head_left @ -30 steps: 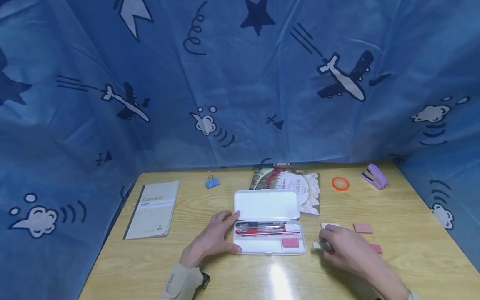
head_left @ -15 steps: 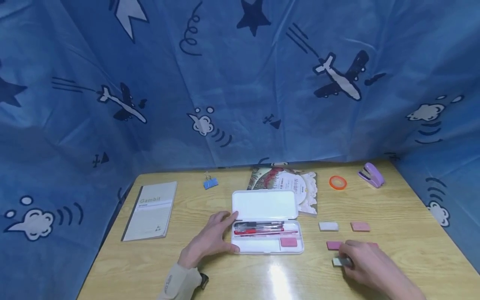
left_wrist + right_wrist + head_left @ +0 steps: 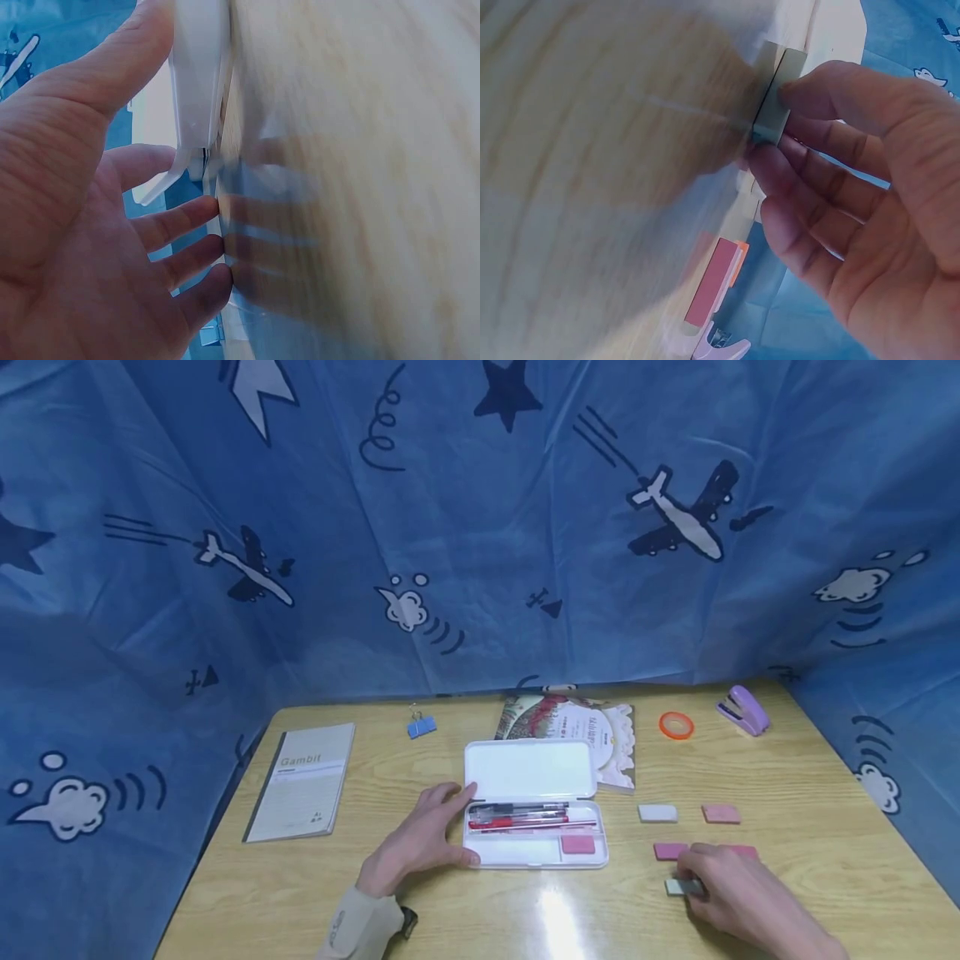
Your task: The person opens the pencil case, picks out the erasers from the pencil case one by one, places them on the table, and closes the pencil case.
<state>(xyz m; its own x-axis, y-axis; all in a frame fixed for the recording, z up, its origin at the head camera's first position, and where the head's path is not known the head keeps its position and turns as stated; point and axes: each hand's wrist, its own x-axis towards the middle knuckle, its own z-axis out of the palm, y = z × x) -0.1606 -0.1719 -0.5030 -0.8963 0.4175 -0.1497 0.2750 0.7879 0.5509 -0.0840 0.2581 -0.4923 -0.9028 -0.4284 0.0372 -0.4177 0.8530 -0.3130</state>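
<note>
An open white pencil case [image 3: 517, 853] lies mid-table, holding several pens [image 3: 517, 817] and a pink eraser [image 3: 577, 844]. My left hand [image 3: 420, 837] rests at its left side, thumb at the front corner and a fingertip by the lid. In the left wrist view its fingers are fairly straight. My right hand [image 3: 738, 887] pinches a pale green eraser [image 3: 780, 97] between thumb and fingers, at the table surface. Just behind that hand lie a magenta eraser [image 3: 670, 852] and a pink one [image 3: 744, 852], partly hidden. Further back are a white eraser [image 3: 657, 813] and a light pink eraser [image 3: 721, 813].
A grey notebook [image 3: 300, 785] lies at the left, with a blue binder clip [image 3: 422, 727] to its right. Behind the case's raised lid is a patterned booklet [image 3: 617, 752]. An orange tape roll [image 3: 677, 725] and a purple stapler [image 3: 744, 710] sit back right. Blue curtain surrounds the table.
My right hand has moved right and toward the table's front with the pale green eraser, uncovering the white and magenta erasers. It is nearly still over the last half second. My left hand stays put.
</note>
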